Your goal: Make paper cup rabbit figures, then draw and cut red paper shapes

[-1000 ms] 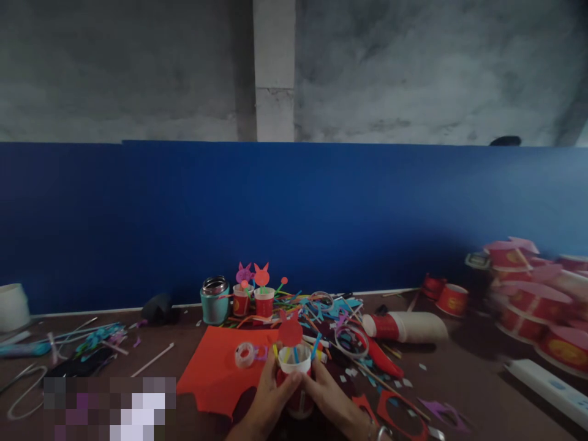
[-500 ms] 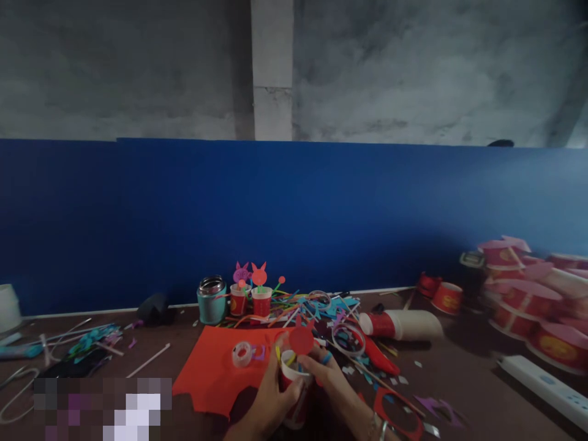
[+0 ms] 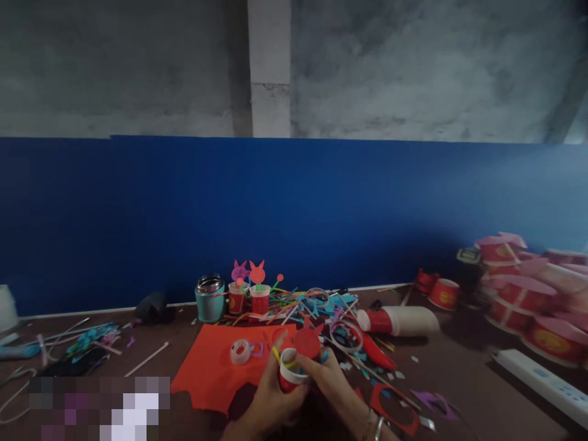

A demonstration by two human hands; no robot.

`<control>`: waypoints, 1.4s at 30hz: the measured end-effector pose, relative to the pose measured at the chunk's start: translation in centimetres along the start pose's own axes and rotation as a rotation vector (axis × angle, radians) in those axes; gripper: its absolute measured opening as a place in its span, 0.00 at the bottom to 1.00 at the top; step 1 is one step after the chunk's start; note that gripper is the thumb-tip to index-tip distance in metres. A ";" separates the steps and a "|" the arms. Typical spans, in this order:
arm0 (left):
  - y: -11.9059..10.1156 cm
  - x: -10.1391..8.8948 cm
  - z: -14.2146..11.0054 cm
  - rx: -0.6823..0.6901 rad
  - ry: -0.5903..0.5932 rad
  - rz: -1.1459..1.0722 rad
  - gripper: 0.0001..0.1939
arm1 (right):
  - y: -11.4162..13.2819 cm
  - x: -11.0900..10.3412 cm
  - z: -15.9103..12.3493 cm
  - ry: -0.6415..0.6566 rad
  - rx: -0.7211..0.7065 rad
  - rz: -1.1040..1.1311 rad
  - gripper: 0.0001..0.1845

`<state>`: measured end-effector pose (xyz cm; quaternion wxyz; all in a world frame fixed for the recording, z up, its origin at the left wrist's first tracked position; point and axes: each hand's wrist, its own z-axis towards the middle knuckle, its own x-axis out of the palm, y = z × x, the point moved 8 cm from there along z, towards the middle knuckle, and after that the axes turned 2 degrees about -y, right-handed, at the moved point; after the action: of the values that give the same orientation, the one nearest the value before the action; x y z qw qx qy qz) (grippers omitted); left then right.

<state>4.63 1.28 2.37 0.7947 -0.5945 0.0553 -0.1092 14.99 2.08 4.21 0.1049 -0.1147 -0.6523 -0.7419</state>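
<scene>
Both hands hold a small red paper cup (image 3: 289, 375) with a white rim, tilted toward me near the table's front edge. My left hand (image 3: 269, 401) wraps its left side; my right hand (image 3: 328, 383) grips the right side, fingers at the rim. Coloured straws and a red round paper head with ears (image 3: 307, 343) stick out of the cup. It hovers over the edge of a red paper sheet (image 3: 215, 364), on which a roll of clear tape (image 3: 240, 351) lies.
Two finished cups with paper animal heads (image 3: 250, 291) and a teal jar (image 3: 209, 298) stand by the blue partition. Straws and paper scraps (image 3: 312, 303) litter the middle. A stack of cups (image 3: 397, 320) lies on its side; more cups (image 3: 528, 294) pile at right. A white power strip (image 3: 542, 380) is front right.
The cup has tilted toward me and to the right, and the red paper head has swung rightward. My right hand has shifted up to the rim.
</scene>
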 end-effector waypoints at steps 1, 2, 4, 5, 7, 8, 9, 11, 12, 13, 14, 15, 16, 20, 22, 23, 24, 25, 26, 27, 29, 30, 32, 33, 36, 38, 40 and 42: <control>0.1 0.0 0.0 -0.003 0.003 -0.017 0.38 | -0.1 -0.1 0.0 -0.001 0.004 0.002 0.16; 0.1 0.1 0.0 -0.004 0.013 -0.035 0.38 | -0.3 0.0 0.1 0.013 0.015 0.006 0.16; 0.2 0.3 0.1 0.007 0.037 -0.062 0.38 | -0.8 0.2 0.1 0.059 0.060 0.017 0.17; 0.2 0.4 0.1 0.014 0.053 -0.071 0.38 | -1.1 0.4 0.0 0.084 0.094 0.019 0.17; 0.3 0.5 0.0 0.012 0.074 -0.100 0.38 | -1.4 0.6 -0.2 0.110 0.156 0.018 0.18; 0.4 0.5 0.0 0.009 0.069 -0.119 0.39 | -1.3 0.6 -0.4 0.106 0.166 0.026 0.18; 0.4 0.3 0.1 0.012 0.055 -0.142 0.40 | -0.9 0.6 -0.5 0.093 0.162 0.037 0.18; 0.2 -0.2 0.2 0.024 -0.003 -0.188 0.41 | 0.2 0.3 -0.8 0.036 0.107 0.084 0.16; 0.1 -0.5 0.3 0.030 -0.043 -0.201 0.41 | 0.8 0.2 -0.9 0.015 0.082 0.098 0.16; -0.1 -0.9 0.4 0.037 -0.089 -0.206 0.42 | 1.3 0.2 -1.0 0.016 0.060 0.088 0.16; -0.2 -1.3 0.5 0.043 -0.133 -0.205 0.41 | 1.9 0.1 -1.0 0.007 0.038 0.073 0.16; -0.4 -1.6 0.6 0.049 -0.169 -0.203 0.41 | 2.3 0.0 -1.0 0.003 0.013 0.049 0.16; -0.5 -1.9 0.7 0.059 -0.196 -0.200 0.41 | 2.7 -0.1 -0.9 -0.006 -0.011 0.023 0.15; -0.8 -2.0 0.8 0.084 -0.214 -0.235 0.40 | 3.1 -0.9 -0.5 -0.049 -0.053 -0.030 0.16; -0.6 -2.1 0.8 0.077 -0.230 -0.253 0.41 | 2.6 -1.1 -0.5 -0.041 -0.038 -0.020 0.18; -0.4 -2.2 0.8 0.070 -0.241 -0.256 0.41 | 2.4 -1.3 -0.4 -0.042 -0.041 -0.015 0.19; -0.2 -2.4 0.8 0.064 -0.253 -0.251 0.41 | 2.2 -1.6 -0.4 -0.060 -0.049 -0.017 0.19; -0.1 -2.6 0.9 0.060 -0.258 -0.240 0.41 | 2.0 -2.1 -0.3 -0.100 -0.063 -0.029 0.19; 0.1 -2.7 1.0 0.059 -0.257 -0.225 0.40 | 1.9 -2.7 -0.3 -0.150 -0.082 -0.049 0.19; 0.2 -2.8 1.1 0.065 -0.253 -0.213 0.39 | 1.7 -3.4 -0.2 -0.210 -0.094 -0.077 0.19; 0.4 -2.9 1.3 0.075 -0.226 -0.197 0.38 | 1.5 -3.8 0.0 -0.253 -0.110 -0.129 0.18; 0.6 -2.7 1.3 0.073 -0.199 -0.198 0.38 | 1.5 -3.7 0.1 -0.243 -0.115 -0.141 0.19; 0.8 -2.4 1.3 0.072 -0.155 -0.220 0.38 | 1.6 -3.2 0.3 -0.208 -0.116 -0.147 0.20; 1.0 -2.2 1.3 0.071 -0.137 -0.235 0.39 | 1.7 -3.0 0.4 -0.198 -0.109 -0.147 0.21; 1.5 -1.9 1.0 0.052 -0.135 -0.270 0.39 | 2.0 -2.6 0.5 -0.168 -0.086 -0.157 0.23; 2.0 -1.9 0.9 0.022 -0.149 -0.273 0.39 | 1.9 -2.5 0.6 -0.150 -0.076 -0.168 0.23; 2.3 -2.1 0.9 0.004 -0.176 -0.272 0.38 | 1.6 -2.9 0.6 -0.164 -0.065 -0.173 0.22; 2.4 -2.2 0.9 -0.004 -0.186 -0.277 0.37 | 1.4 -3.5 0.5 -0.220 -0.056 -0.168 0.20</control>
<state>2.97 3.31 0.26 0.7726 -0.6055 -0.1009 -0.1622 18.75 2.41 4.54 -0.0331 -0.1430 -0.6463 -0.7488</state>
